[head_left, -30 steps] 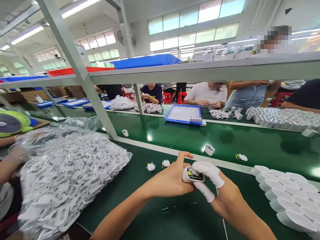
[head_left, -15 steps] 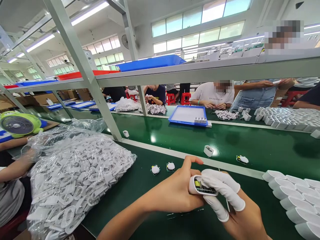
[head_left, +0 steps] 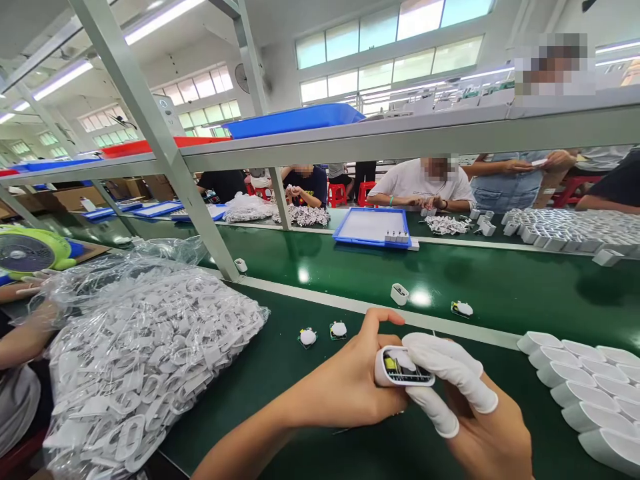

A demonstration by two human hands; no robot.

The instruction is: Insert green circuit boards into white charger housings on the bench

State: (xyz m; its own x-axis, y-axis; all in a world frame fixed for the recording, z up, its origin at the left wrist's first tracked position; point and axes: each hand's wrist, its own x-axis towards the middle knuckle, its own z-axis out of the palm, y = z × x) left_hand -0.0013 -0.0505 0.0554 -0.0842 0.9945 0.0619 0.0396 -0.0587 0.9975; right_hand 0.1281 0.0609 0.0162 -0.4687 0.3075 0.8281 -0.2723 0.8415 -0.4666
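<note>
A small white charger shell [head_left: 400, 368] with its circuit board showing sits between both of my hands above the green work surface [head_left: 300, 373]. My left hand [head_left: 350, 383] grips it from the left, index finger raised. From the right, my right hand [head_left: 475, 417], in white finger cots, pinches it with thumb and forefinger pressing on the open face. Two small white board pieces [head_left: 323, 333] lie on the mat just beyond my left hand.
A big clear bag of white plastic parts [head_left: 135, 353] fills the left. Rows of white shells [head_left: 590, 393] lie at right. On the green belt [head_left: 500, 287] rest a shell [head_left: 399, 293] and a board piece [head_left: 463, 309]. Beyond it are a blue tray [head_left: 373, 228] and seated people.
Both hands have stayed closed on the shell and drifted slightly right and down. The loose shell and board piece on the belt have moved left.
</note>
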